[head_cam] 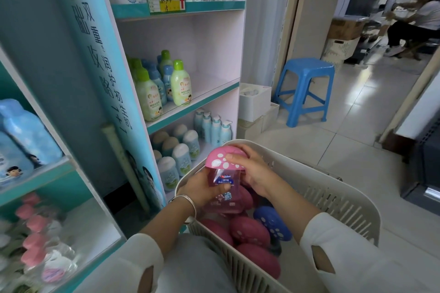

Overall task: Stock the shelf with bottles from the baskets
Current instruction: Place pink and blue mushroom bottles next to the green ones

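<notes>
A pink bottle with a white-dotted mushroom cap (222, 162) is held upright over a cream slatted basket (338, 200). My left hand (202, 189) grips its clear pink body from the left. My right hand (252, 169) rests on the cap, fingers curled over its right side. Inside the basket lie several more pink-capped bottles (248, 231) and one blue-capped bottle (272, 222). The shelf unit (214, 93) stands to the left, its middle level holding green-capped bottles (181, 83) at the left, with bare board to their right.
Lower shelf carries pale blue bottles (188, 150). A left cabinet (71, 197) holds pink-capped bottles (35, 240). A blue stool (304, 88) and white boxes (254, 102) stand on the tiled floor to the right. A seated person (419, 19) is far back right.
</notes>
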{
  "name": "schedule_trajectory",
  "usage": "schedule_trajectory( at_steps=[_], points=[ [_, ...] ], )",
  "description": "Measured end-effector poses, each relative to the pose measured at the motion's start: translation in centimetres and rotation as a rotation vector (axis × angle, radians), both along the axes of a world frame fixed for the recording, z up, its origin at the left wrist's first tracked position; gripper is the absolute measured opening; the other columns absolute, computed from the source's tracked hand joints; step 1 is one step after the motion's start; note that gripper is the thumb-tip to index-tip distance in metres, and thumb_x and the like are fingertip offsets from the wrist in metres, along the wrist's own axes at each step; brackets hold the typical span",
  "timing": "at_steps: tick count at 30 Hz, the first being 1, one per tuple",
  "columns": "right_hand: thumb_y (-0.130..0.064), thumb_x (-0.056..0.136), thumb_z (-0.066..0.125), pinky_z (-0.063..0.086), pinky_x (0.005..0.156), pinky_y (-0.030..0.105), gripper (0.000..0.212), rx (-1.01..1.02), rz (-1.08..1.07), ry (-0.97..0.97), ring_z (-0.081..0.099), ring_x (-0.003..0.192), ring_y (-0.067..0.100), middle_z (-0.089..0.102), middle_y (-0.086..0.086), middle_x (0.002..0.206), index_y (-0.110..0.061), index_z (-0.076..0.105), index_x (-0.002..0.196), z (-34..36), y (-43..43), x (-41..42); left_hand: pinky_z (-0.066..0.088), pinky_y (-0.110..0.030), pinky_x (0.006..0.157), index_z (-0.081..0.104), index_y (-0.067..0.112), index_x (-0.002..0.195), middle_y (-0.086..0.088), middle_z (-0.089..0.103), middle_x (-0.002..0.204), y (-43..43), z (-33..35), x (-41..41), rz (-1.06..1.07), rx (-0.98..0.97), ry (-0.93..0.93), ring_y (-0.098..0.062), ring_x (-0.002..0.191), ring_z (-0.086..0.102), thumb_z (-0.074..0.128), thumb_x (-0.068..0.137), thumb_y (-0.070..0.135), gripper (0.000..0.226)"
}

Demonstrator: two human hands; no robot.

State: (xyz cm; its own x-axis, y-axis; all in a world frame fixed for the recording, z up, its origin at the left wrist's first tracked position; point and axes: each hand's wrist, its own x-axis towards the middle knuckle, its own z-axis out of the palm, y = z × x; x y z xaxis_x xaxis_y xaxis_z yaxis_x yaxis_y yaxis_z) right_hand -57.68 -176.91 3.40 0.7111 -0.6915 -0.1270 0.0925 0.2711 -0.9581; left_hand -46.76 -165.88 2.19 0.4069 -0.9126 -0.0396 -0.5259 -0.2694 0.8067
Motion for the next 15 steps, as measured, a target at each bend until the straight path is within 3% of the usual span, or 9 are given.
schedule_trajectory(
  at_steps=[4, 7, 12, 15],
  points=[
    [-0.026, 0.091, 0.059, 0.054, 0.075, 0.031, 0.013, -0.003, -0.037, -0.027, 0.065, 0.085, 0.017, 0.067, 0.005, 0.095, -0.017, 0.061, 0.101, 1.0, 0.0, 0.3, 0.047, -0.030, 0.088, 0.050, 0.014, 0.125, 0.002, 0.063, 0.108, 0.2, 0.6, -0.2, 0.117, -0.082, 0.117, -0.020, 0.103, 0.061, 0.077, 0.073, 0.034, 0.062],
    [-0.043, 0.097, 0.041, 0.053, 0.077, 0.031, 0.030, -0.014, -0.074, 0.030, 0.065, 0.090, 0.019, 0.069, 0.003, 0.097, -0.021, 0.061, 0.103, 1.6, -0.4, 0.3, 0.050, -0.035, 0.090, 0.048, 0.009, 0.127, -0.005, 0.063, 0.109, 0.5, 1.7, -0.3, 0.200, -0.194, 0.212, -0.025, 0.104, 0.062, 0.074, 0.078, 0.015, 0.056],
    [-0.016, 0.097, 0.050, 0.042, 0.063, 0.020, 0.014, -0.345, -0.032, 0.413, 0.053, 0.069, 0.010, 0.059, -0.005, 0.075, -0.015, 0.063, 0.102, -2.1, -0.4, -0.4, 0.050, -0.041, 0.093, 0.049, 0.006, 0.123, -0.011, 0.063, 0.112, 1.7, 3.7, 0.4, 0.276, -0.310, 0.268, -0.027, 0.102, 0.061, 0.072, 0.077, 0.007, 0.051],
    [-0.008, 0.092, 0.056, 0.045, 0.070, 0.028, 0.011, -0.435, -0.084, 0.501, 0.052, 0.068, 0.013, 0.058, -0.004, 0.069, -0.011, 0.066, 0.095, -3.7, -0.1, 0.0, 0.050, -0.038, 0.091, 0.048, 0.008, 0.124, -0.006, 0.061, 0.111, 2.6, 4.7, 1.0, 0.263, -0.309, 0.257, -0.024, 0.102, 0.060, 0.072, 0.077, 0.008, 0.052]
  ],
)
